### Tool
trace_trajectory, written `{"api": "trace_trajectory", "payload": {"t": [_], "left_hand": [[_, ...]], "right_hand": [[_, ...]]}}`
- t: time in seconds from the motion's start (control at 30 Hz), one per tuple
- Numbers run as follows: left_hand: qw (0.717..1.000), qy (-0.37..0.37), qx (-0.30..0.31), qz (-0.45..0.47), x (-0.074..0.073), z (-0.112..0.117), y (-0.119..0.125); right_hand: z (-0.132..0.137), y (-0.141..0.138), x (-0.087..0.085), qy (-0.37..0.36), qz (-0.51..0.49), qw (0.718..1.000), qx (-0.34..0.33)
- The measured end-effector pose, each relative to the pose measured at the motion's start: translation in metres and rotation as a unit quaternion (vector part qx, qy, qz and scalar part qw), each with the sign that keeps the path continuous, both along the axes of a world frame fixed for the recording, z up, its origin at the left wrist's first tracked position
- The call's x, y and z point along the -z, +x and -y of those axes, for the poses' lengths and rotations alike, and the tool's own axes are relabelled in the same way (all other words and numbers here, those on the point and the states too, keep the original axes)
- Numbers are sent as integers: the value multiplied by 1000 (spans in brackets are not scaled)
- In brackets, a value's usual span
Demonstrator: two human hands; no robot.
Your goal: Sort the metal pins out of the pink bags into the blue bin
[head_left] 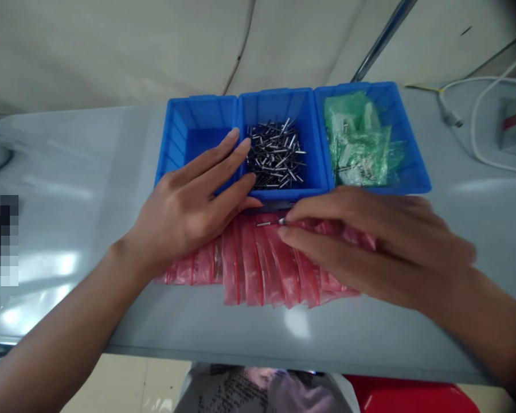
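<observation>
A fan of several small red plastic bags (258, 269) lies on the grey table in front of three blue bins. My left hand (193, 201) rests flat with fingers stretched out, palm on the left bags, fingertips over the rim between the empty left bin (184, 129) and the middle bin (279, 103). The middle bin holds a heap of metal rivets (275, 155). My right hand (370, 241) lies over the right bags and pinches one rivet (269, 222) at its fingertips, the pin pointing left.
The right blue bin (408, 160) holds green plastic bags (359, 143). White cables (477, 115) and a grey box sit at the far right of the grey table (69, 172). A metal pole (382, 37) rises behind the bins. A red stool shows below the table edge.
</observation>
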State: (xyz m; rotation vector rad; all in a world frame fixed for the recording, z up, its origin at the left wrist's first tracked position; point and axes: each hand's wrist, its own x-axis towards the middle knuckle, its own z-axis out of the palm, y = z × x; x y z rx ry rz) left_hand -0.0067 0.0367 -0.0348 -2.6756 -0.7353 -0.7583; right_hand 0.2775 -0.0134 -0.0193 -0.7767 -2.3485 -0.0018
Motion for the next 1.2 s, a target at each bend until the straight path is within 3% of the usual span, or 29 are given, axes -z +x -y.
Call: {"api": "trace_trajectory", "payload": {"t": [0.17, 0.23, 0.4, 0.5, 0.57, 0.63, 0.8, 0.97, 1.03, 1.17, 1.2], "left_hand": [[1000, 20, 15, -15, -3, -2, -1], [999, 23, 22, -12, -6, -3, 0], [996, 52, 71, 17, -14, 3, 4], [992, 88, 81, 32, -16, 8, 3], [991, 103, 70, 39, -16, 10, 2], [992, 104, 56, 44, -16, 9, 1], [993, 64, 62, 81, -14, 8, 1], [994, 45, 74, 73, -12, 9, -3], [995, 43, 53, 79, -12, 10, -3], [987, 73, -22, 144, -12, 9, -2], [986, 88, -32, 137, -12, 8, -2]], "right_hand": [[2, -7, -13, -118, -177, 976, 36], [0, -9, -11, -165, -254, 951, 54], [-4, -13, -1, -189, -335, 917, 100], [-2, -17, 2, -255, -407, 874, 74], [0, -19, 3, -277, -424, 861, 41], [2, -20, 2, -284, -416, 863, 30], [6, -18, -2, -230, -358, 896, 130], [7, -17, -4, -219, -315, 918, 103], [7, -18, -2, -225, -317, 914, 113], [5, -14, 2, -227, -406, 872, 156], [4, -11, 3, -212, -400, 878, 157]]}}
